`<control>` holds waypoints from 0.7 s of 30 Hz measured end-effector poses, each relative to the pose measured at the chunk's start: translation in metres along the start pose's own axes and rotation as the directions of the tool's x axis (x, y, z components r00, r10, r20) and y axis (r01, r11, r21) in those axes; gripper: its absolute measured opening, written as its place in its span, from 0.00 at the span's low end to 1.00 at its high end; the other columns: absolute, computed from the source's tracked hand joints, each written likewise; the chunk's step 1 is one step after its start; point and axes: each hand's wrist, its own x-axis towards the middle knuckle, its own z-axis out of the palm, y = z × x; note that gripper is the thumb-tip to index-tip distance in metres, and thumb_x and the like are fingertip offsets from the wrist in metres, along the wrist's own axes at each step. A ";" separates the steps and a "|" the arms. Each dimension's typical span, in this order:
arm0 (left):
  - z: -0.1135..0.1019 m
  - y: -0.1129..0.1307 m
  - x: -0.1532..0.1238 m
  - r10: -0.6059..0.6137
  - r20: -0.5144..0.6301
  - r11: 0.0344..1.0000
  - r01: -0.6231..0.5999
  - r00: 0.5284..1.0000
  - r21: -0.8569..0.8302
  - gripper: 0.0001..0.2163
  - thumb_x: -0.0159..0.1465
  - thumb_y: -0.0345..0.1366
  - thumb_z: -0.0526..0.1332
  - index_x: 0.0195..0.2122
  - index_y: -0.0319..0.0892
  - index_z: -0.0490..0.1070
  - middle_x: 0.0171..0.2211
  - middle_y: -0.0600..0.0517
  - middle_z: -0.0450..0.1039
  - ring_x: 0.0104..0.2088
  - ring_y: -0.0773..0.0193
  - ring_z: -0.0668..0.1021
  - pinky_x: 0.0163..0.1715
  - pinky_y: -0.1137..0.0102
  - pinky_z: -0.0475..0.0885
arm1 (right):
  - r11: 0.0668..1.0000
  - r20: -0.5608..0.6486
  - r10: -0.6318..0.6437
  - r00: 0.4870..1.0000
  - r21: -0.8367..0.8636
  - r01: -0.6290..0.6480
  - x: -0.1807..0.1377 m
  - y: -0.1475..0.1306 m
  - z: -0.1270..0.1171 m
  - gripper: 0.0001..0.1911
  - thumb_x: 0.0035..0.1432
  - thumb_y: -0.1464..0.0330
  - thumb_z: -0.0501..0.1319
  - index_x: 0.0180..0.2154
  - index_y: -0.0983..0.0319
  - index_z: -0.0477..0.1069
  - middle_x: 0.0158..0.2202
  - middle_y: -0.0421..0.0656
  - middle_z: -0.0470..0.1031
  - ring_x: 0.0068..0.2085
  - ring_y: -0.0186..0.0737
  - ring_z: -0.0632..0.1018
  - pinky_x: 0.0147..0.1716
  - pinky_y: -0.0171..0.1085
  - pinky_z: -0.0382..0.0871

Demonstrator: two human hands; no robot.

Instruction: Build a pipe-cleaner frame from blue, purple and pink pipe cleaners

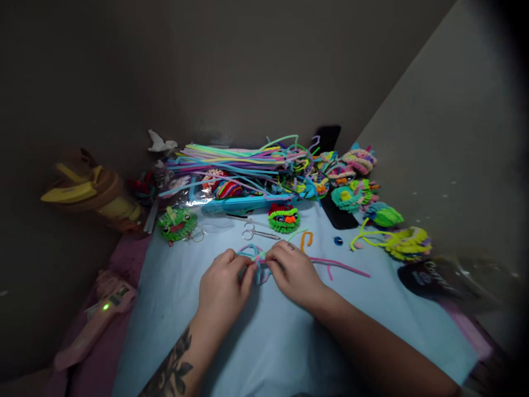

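Note:
Between my hands, above the light blue cloth [273,342], is a small looped piece made of blue, lilac and pink pipe cleaners [258,271]. My left hand [225,278] pinches its left side between thumb and forefinger. With bent fingers, my right hand [295,273] grips it from the right, close to its pink middle. A long pink pipe cleaner [343,266] stretches out to the right from behind my right hand. Just beyond my hands lie small scissors [260,232], a curled orange pipe cleaner [305,241] and a green fuzzy figure with a red top [284,219].
At the back, a blue tray [243,204] holds bundled pipe cleaners [231,157]. A green frog-like figure [177,223] sits left. Several fuzzy figures [409,242] line the right, near a coffee cup [430,278]. A pink device [99,320] with a green light lies left.

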 end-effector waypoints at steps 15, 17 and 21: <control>0.006 0.001 0.001 -0.254 0.083 0.965 0.258 0.964 -0.042 0.14 0.64 0.42 0.53 0.39 0.45 0.77 0.25 0.48 0.79 0.25 0.60 0.78 0.24 0.72 0.61 | 0.985 -0.055 0.084 0.995 0.154 -0.074 0.001 -0.005 0.018 0.06 0.57 0.76 0.54 0.31 0.60 0.65 0.32 0.42 0.67 0.36 0.40 0.71 0.36 0.37 0.66; 0.007 -0.003 0.003 -0.269 0.080 0.953 0.277 0.960 -0.126 0.15 0.63 0.44 0.53 0.37 0.44 0.78 0.23 0.50 0.78 0.22 0.63 0.76 0.22 0.73 0.59 | 0.986 -0.060 0.085 0.995 0.146 -0.076 0.002 -0.006 0.018 0.06 0.58 0.76 0.54 0.31 0.61 0.65 0.33 0.43 0.68 0.36 0.40 0.71 0.37 0.38 0.65; 0.010 -0.008 0.005 -0.286 0.096 0.927 0.301 0.953 -0.224 0.15 0.62 0.44 0.54 0.33 0.42 0.78 0.19 0.54 0.74 0.19 0.66 0.73 0.21 0.74 0.58 | 0.987 -0.045 0.089 0.995 0.137 -0.082 0.003 -0.007 0.018 0.06 0.58 0.76 0.54 0.32 0.61 0.66 0.33 0.43 0.68 0.37 0.40 0.71 0.38 0.37 0.65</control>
